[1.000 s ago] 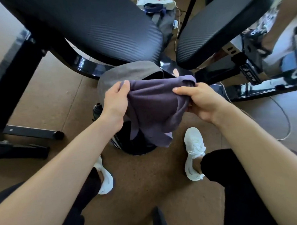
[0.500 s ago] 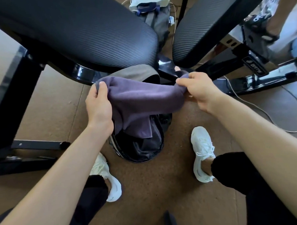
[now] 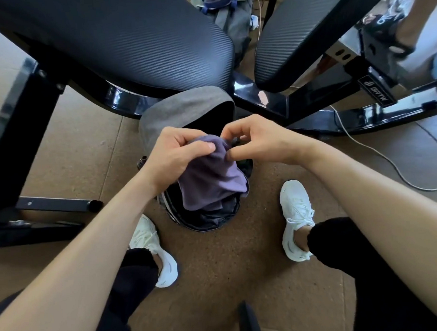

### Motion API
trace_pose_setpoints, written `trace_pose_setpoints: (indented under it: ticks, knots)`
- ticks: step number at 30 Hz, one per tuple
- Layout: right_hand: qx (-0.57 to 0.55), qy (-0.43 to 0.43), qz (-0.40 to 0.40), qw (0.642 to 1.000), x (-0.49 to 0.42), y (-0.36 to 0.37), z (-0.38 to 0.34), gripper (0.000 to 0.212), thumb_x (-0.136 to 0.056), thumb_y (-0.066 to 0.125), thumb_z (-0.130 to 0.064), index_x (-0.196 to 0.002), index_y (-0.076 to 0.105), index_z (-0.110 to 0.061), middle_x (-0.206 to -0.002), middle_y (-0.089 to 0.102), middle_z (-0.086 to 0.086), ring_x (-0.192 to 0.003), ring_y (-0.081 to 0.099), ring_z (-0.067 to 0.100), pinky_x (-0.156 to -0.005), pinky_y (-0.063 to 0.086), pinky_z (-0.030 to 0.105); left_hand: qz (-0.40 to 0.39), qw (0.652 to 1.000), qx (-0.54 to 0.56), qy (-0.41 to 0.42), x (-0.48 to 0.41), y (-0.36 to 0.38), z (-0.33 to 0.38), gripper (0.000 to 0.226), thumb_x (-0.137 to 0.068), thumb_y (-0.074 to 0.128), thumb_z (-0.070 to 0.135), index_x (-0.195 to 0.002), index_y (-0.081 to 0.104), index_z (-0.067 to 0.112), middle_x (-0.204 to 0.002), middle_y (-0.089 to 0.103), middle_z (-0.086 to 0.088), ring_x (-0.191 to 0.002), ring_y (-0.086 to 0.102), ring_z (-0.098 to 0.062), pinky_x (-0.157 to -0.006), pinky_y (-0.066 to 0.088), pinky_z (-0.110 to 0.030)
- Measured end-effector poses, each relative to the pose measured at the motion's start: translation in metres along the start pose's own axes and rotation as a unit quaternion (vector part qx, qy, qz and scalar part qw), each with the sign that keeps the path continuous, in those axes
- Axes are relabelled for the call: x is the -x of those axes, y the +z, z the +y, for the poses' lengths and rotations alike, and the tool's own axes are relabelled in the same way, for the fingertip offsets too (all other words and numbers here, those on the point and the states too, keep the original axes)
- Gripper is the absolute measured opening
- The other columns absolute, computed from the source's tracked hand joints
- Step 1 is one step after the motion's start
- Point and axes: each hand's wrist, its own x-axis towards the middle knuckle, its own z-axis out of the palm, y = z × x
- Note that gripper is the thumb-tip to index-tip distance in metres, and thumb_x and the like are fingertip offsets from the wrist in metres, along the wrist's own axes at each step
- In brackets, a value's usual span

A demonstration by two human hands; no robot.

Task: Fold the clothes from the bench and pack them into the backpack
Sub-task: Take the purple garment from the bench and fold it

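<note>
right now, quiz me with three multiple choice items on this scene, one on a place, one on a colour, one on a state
1. Where does the backpack stand?
A. on a shelf
B. on the floor between the white shoes
C. on the person's lap

2. What colour is the garment that the left hand and right hand hold?
A. red
B. yellow
C. purple

3. What state is the backpack's mouth in?
A. open
B. zipped shut
C. covered by a shoe

Key:
1 B, it sits on the brown floor with one shoe on each side.
2 C, the cloth is a dull purple.
3 A, the dark inside shows and the garment's lower end hangs into it.
</note>
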Motion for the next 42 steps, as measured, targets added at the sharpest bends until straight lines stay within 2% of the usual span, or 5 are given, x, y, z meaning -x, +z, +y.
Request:
trace_pose_setpoints:
  ticks: [14,27,31,37,42]
  knots:
    - [0.210,0.126,-0.039,0.969,-0.004,-0.010,0.044,0.016,-0.087,0.075,-0.027,-0.090,0.069,-0.012,-0.087,0.072,0.008,-0.085,0.067,0.025,-0.078,0.052,0.040,0.445,0.892,-0.007,-0.085,-0.013,-0.032,-0.029,0.027,-0.082,0.059,0.024,-0.055,0.060,0.027,-0.059,0.050,0.013,-0.064,0.046,-0.010,-0.065,0.044,-0.034]
    - [-0.018,0.004,0.059,0.998,-0.007,-0.003,0.008,0.069,-0.092,0.075,-0.023,-0.152,0.043,-0.032,-0.072,0.066,0.025,-0.067,0.054,0.015,-0.081,0.050,0.037,0.056,0.998,-0.012,-0.032,-0.006,-0.004,-0.014,0.015,-0.092,0.063,0.006,-0.096,0.076,0.012,-0.086,0.077,0.003,-0.083,0.066,-0.009,-0.079,0.053,-0.027]
    - [0.005,0.032,-0.023,0.999,-0.005,0.001,0.000,0.013,-0.096,0.070,-0.025,-0.106,0.075,-0.018,-0.065,0.068,-0.013,-0.063,0.058,-0.004,-0.065,0.045,0.017,0.012,0.997,-0.073,-0.029,-0.004,0.001,-0.014,0.017,-0.095,0.066,0.012,-0.106,0.079,0.011,-0.099,0.077,-0.015,-0.089,0.066,-0.016,-0.082,0.053,-0.043]
    - [-0.001,0.080,0.170,0.982,-0.010,-0.011,0.005,0.029,-0.093,0.072,-0.032,-0.067,0.067,-0.020,-0.059,0.062,-0.013,-0.076,0.065,0.010,-0.096,0.035,0.024,0.081,0.985,-0.134,-0.072,-0.009,-0.004,-0.029,0.016,-0.078,0.065,0.010,-0.080,0.072,0.024,-0.077,0.073,0.007,-0.072,0.063,-0.008,-0.074,0.052,-0.032]
    - [-0.119,0.128,0.327,0.929,-0.015,-0.019,0.014,0.044,-0.094,0.069,-0.026,-0.054,0.054,-0.020,-0.059,0.055,-0.006,-0.063,0.056,0.007,-0.068,0.049,0.027,0.049,0.984,-0.126,-0.116,-0.008,-0.003,-0.028,0.009,-0.064,0.070,0.019,-0.071,0.064,0.020,-0.061,0.061,0.011,-0.056,0.052,0.000,-0.058,0.043,-0.017]
